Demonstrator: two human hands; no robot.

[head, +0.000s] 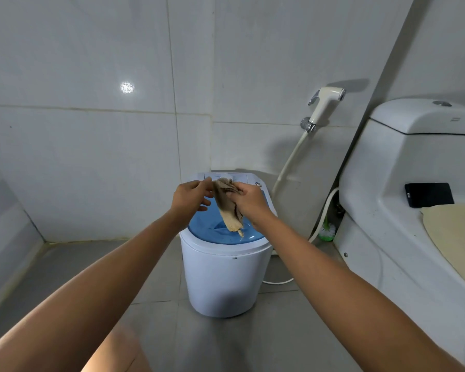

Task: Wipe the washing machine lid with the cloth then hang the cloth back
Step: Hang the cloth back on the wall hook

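A small white washing machine (222, 280) stands on the floor against the tiled wall, with a round blue lid (207, 226) on top. Both my hands are raised above the lid. My right hand (249, 201) grips the upper part of a beige cloth (227, 210), which hangs down with its frayed end just over the lid. My left hand (189, 196) pinches the cloth's top edge with thumb and forefinger, its other fingers spread. The hands hide part of the machine's control panel.
A white toilet (403, 210) fills the right side, with a black phone (428, 195) on its ledge and a beige seat cover (457, 237). A bidet sprayer (325, 103) hangs on the wall. A green brush (327, 231) stands behind the machine. Grey floor tiles surround it.
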